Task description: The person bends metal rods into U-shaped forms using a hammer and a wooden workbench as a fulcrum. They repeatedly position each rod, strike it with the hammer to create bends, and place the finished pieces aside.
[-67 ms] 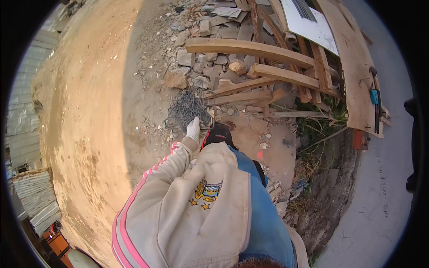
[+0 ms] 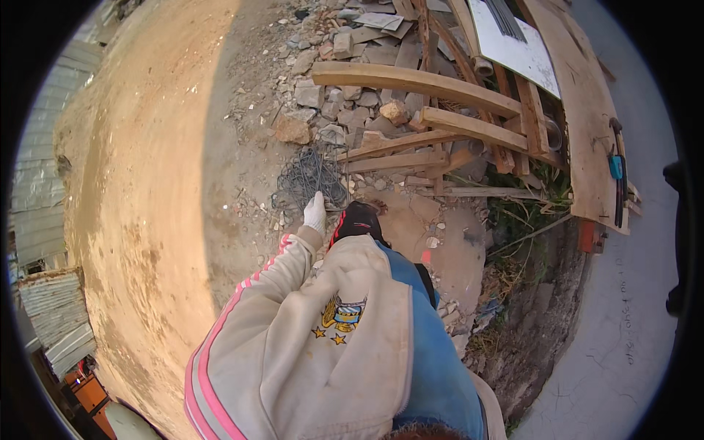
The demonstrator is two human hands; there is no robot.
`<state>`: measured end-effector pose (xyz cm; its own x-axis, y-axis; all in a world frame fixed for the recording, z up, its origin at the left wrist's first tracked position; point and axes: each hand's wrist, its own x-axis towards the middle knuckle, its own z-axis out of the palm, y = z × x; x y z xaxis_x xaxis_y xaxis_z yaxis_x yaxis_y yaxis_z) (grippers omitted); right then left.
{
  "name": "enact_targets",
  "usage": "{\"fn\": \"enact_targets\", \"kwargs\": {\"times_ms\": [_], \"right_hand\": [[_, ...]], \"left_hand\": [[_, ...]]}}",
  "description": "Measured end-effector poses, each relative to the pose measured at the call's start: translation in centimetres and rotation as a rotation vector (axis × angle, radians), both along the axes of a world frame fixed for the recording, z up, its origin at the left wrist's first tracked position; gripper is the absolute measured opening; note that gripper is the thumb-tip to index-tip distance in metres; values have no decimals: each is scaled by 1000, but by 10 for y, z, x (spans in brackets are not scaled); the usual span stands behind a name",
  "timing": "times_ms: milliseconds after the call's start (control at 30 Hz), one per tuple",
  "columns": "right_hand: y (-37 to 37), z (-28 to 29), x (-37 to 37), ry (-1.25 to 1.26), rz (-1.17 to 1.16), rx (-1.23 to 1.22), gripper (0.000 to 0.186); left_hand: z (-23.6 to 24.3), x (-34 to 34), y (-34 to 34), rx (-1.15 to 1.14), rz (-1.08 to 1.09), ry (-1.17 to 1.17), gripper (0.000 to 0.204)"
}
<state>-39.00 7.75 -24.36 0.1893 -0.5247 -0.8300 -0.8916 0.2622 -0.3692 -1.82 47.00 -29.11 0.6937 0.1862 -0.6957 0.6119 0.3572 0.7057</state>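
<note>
My left hand (image 2: 314,213), in a pale glove, reaches down to the near edge of a tangled heap of dark thin wire (image 2: 312,172) on the ground. Its fingers are pressed together at the heap, seemingly on a strand of wire, though the glove hides most of the grip. The left sleeve is cream with pink stripes. Just right of the glove is something black with red trim (image 2: 357,222), below the front of my jacket (image 2: 330,359). My right hand does not show; the jacket covers that side.
Broken stones (image 2: 293,130) and rubble lie beyond the wire. Timber beams (image 2: 418,84) jut in from the right, by a wooden board (image 2: 590,147) with a blue-and-black tool (image 2: 616,167) on it. Plants and a rough drop (image 2: 528,293) run along the right. Corrugated sheets (image 2: 55,308) stand left.
A bent strand of wire that stood up right of my left hand no longer shows there. The view has shifted slightly; my left hand stays by the wire heap.
</note>
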Motion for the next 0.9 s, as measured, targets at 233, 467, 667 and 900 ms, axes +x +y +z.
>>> {"fn": "enact_targets", "kwargs": {"times_ms": [233,467,667,900], "right_hand": [[-31,23,50,-42,151,-65,27],[-48,18,39,-109,191,-111,30],[-51,-7,14,-80,182,-139,31],[-54,14,7,-44,154,-111,33]], "left_hand": [[-89,-16,56,697,-189,158,88],[-95,-53,64,655,-799,158,76],[-80,-96,37,553,-839,195,71],[-61,-92,13,637,-1049,107,68]]}}
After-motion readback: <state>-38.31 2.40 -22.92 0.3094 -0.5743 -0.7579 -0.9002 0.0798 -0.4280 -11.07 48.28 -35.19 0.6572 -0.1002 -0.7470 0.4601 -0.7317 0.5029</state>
